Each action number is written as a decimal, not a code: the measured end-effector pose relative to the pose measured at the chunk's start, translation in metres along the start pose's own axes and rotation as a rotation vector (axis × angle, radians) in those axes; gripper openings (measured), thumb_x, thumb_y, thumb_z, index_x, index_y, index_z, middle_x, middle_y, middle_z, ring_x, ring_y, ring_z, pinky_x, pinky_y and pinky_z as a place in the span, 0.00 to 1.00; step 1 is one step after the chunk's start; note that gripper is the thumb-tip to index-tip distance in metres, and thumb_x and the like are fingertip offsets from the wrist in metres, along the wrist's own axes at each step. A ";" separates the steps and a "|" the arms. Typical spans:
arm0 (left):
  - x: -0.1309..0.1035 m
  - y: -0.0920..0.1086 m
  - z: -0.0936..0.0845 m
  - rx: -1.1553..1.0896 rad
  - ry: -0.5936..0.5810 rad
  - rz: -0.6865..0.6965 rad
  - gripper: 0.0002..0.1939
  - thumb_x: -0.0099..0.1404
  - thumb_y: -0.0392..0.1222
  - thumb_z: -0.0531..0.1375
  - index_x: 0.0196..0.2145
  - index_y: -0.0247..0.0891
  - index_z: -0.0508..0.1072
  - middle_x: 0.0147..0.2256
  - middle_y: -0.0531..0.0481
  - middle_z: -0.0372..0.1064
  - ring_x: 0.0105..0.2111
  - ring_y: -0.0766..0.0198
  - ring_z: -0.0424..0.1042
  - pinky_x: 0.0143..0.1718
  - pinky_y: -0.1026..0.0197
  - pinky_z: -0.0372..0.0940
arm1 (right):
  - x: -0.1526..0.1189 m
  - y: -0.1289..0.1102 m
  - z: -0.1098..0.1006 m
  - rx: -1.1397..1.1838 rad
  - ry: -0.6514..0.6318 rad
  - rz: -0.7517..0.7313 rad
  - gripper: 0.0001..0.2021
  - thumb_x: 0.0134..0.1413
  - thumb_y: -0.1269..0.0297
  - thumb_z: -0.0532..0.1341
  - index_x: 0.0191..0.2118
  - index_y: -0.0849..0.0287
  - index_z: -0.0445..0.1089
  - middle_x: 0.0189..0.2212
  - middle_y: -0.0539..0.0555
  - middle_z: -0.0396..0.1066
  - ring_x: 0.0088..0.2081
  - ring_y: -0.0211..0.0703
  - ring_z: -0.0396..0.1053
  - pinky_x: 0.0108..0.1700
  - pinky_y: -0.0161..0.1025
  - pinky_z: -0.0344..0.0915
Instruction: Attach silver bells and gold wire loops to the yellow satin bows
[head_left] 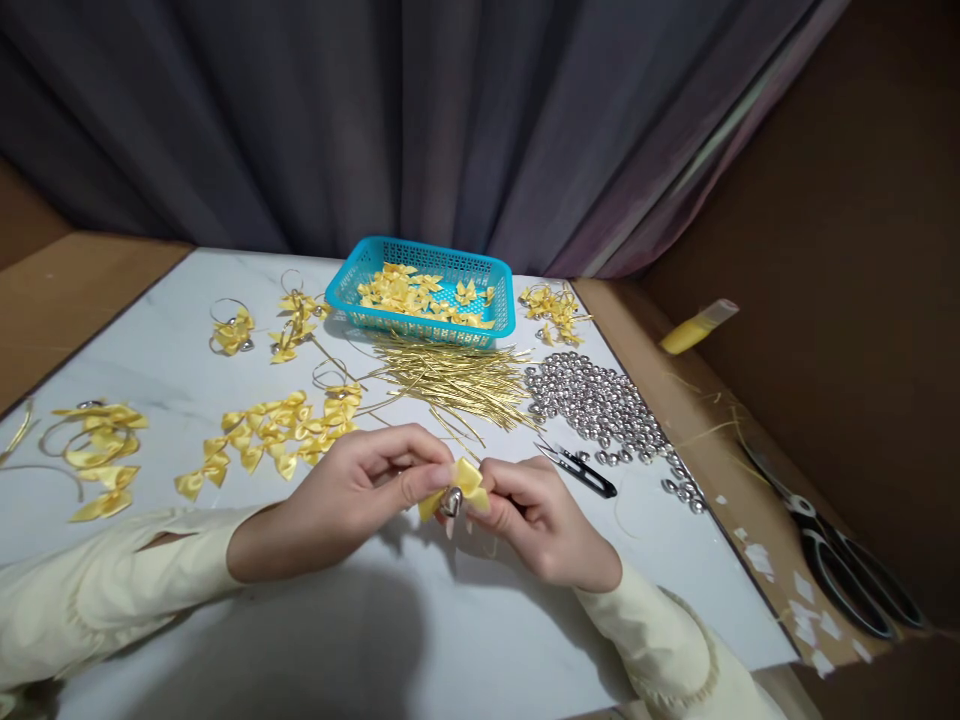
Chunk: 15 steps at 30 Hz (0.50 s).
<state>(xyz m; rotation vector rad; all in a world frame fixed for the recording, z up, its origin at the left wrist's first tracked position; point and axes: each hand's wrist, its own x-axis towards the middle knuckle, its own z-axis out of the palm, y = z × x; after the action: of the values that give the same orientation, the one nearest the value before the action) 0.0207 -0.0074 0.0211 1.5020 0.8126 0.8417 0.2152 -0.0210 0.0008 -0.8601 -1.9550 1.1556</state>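
Observation:
Both of my hands meet over the near middle of the white table (315, 650). A yellow ribbon bow (469, 480) is pinched between them, with a shiny silver bell (451, 502) at its front. My left hand (360, 485) has its thumb and forefinger closed on the bow's left side. On its right side, the fingers of my right hand (544, 520) are closed as well. A thin pale strand seems to hang below the fingers. Just beyond my hands lie loose yellow bows (277, 430) and a pile of gold cords (457, 380).
A blue basket (346, 300) of yellow bows stands at the back. Silver bells (592, 395) spread on the right, near black thread snips (589, 472). Large scissors (847, 560) and paper scraps lie at the right edge. Bows with looped cords (105, 450) lie left.

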 end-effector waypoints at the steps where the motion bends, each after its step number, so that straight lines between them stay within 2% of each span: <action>1: -0.001 -0.001 0.000 -0.008 -0.009 -0.005 0.06 0.62 0.36 0.58 0.27 0.37 0.72 0.24 0.56 0.69 0.24 0.73 0.68 0.26 0.73 0.63 | 0.000 0.000 0.002 -0.022 0.013 -0.011 0.14 0.59 0.62 0.53 0.24 0.61 0.62 0.15 0.45 0.58 0.16 0.29 0.50 0.20 0.29 0.48; 4: -0.002 -0.002 0.000 -0.033 -0.044 -0.029 0.06 0.64 0.37 0.57 0.28 0.37 0.71 0.24 0.56 0.69 0.24 0.72 0.69 0.26 0.72 0.64 | 0.001 0.000 0.004 -0.043 0.059 -0.016 0.16 0.59 0.61 0.54 0.22 0.60 0.60 0.14 0.43 0.53 0.16 0.28 0.48 0.20 0.30 0.46; 6: -0.002 -0.001 -0.001 -0.012 -0.041 -0.029 0.07 0.64 0.38 0.57 0.29 0.37 0.71 0.24 0.56 0.69 0.24 0.72 0.69 0.27 0.72 0.64 | 0.001 0.000 0.002 0.004 0.067 0.023 0.16 0.59 0.60 0.55 0.22 0.61 0.61 0.14 0.43 0.53 0.16 0.28 0.47 0.19 0.30 0.45; 11: 0.003 -0.001 -0.003 0.149 0.002 0.030 0.06 0.65 0.39 0.56 0.31 0.37 0.70 0.25 0.55 0.69 0.26 0.71 0.69 0.28 0.71 0.62 | 0.000 0.002 -0.007 0.301 -0.089 0.133 0.16 0.57 0.54 0.57 0.30 0.64 0.67 0.16 0.44 0.55 0.18 0.29 0.50 0.19 0.30 0.45; 15: 0.002 -0.005 -0.002 0.264 -0.049 0.004 0.07 0.67 0.43 0.53 0.35 0.37 0.67 0.28 0.53 0.69 0.28 0.68 0.69 0.28 0.68 0.61 | 0.002 0.002 -0.007 0.348 -0.095 0.161 0.20 0.60 0.50 0.52 0.29 0.64 0.66 0.17 0.44 0.53 0.19 0.30 0.50 0.21 0.31 0.46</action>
<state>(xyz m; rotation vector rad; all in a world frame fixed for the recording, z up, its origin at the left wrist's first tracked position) 0.0200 -0.0038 0.0168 1.7497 0.9108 0.7178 0.2205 -0.0151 0.0022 -0.7961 -1.7082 1.6005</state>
